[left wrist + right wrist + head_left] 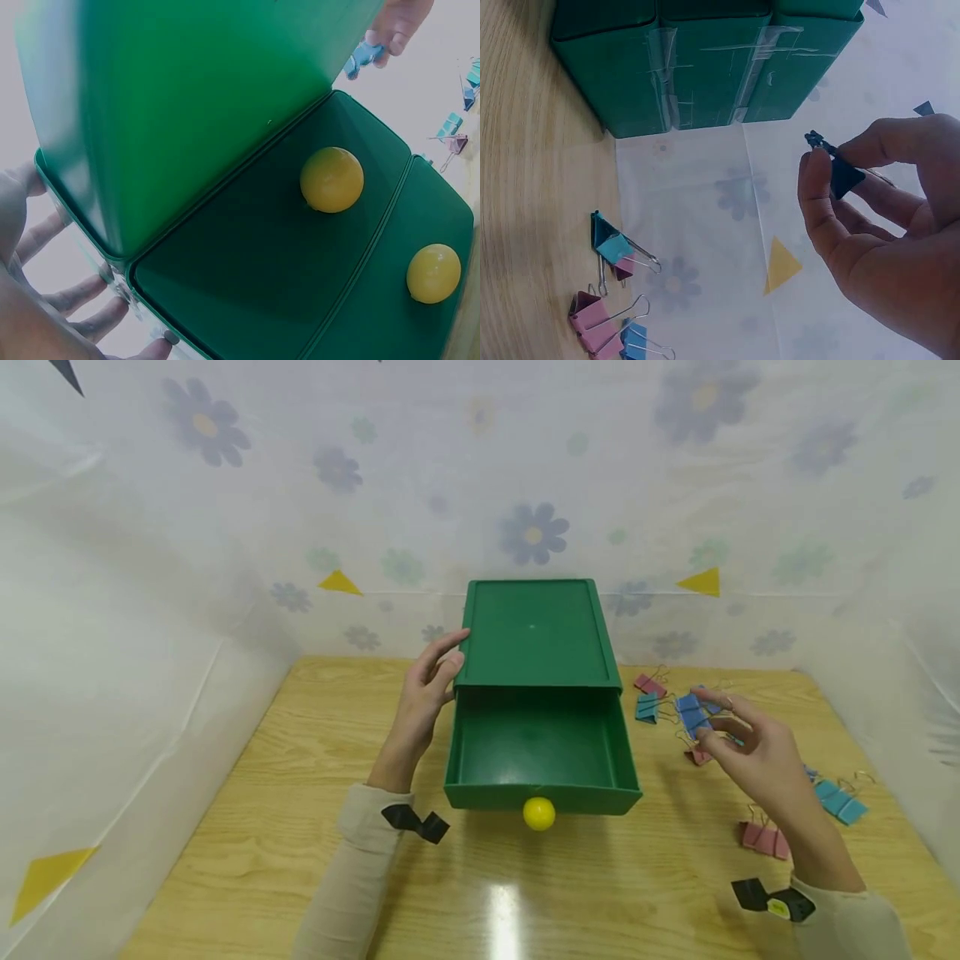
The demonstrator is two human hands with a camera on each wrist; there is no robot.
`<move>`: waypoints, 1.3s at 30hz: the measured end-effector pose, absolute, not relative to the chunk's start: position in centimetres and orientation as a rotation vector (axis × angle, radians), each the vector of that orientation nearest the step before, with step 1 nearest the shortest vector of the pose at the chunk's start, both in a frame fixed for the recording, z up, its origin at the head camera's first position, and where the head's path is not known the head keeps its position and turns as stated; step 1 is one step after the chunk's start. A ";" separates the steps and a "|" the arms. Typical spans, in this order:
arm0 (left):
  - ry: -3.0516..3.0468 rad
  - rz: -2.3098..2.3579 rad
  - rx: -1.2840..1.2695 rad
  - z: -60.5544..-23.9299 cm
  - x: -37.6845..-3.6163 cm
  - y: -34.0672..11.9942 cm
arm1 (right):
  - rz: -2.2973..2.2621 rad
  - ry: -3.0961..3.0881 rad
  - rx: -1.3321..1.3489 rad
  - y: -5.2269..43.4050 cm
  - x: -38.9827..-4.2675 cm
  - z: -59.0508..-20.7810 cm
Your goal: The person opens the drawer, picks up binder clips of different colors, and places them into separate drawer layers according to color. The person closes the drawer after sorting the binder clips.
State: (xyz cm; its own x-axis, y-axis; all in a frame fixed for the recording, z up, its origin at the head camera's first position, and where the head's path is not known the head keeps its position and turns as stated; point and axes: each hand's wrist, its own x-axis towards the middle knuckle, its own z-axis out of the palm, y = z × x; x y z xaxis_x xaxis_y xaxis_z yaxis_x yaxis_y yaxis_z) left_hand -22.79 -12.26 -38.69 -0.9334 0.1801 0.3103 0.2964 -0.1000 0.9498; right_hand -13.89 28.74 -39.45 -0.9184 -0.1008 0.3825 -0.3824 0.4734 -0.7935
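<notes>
A green drawer box (pixel 536 635) stands at the back middle of the wooden table (pixel 300 793). Its drawer (pixel 540 752) is pulled out toward me, looks empty, and has a yellow round knob (pixel 539 813) on the front. My left hand (pixel 448 660) rests with straight fingers against the box's left side; the left wrist view shows those fingers (pixel 67 300) spread along the green wall (pixel 187 112). To the right of the drawer, my right hand (pixel 708 718) pinches a blue binder clip (pixel 845 176) between thumb and fingers, held off the table.
Loose binder clips lie on the table right of the box: pink (pixel 649 683), teal (pixel 647 707), pink (pixel 763 839) and light blue (pixel 840 802). Flower-patterned white sheeting (pixel 225 527) walls in the table on three sides.
</notes>
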 end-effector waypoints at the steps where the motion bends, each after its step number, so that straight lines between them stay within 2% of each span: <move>1: -2.056 -2.203 -0.543 -38.7 -22.8 -12.3 | 1.413 -2.424 0.417 28.6 -13.8 -39.4; 15: -2.071 -2.182 -0.542 -38.9 -22.9 -12.5 | 1.415 -2.253 0.361 26.7 -12.9 -38.2; 24: -2.065 -2.183 -0.546 -38.9 -22.8 -12.6 | 1.592 -2.156 0.377 25.8 -12.7 -37.9; 31: -2.065 -2.182 -0.540 -38.8 -22.9 -12.7 | 1.474 -2.215 0.306 25.2 -12.3 -37.4; 39: -2.068 -2.183 -0.534 -38.8 -23.0 -12.5 | 1.684 -2.088 0.440 24.7 -12.1 -37.2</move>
State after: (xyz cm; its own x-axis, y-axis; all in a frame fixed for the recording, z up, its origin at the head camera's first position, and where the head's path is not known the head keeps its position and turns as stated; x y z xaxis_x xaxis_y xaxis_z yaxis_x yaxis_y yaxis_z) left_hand -22.96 -12.52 -38.83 -0.9352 0.1740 0.3084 0.2985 -0.0811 0.9510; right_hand -12.06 24.75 -37.20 -0.8616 0.0166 0.5074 -0.4923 0.2164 -0.8431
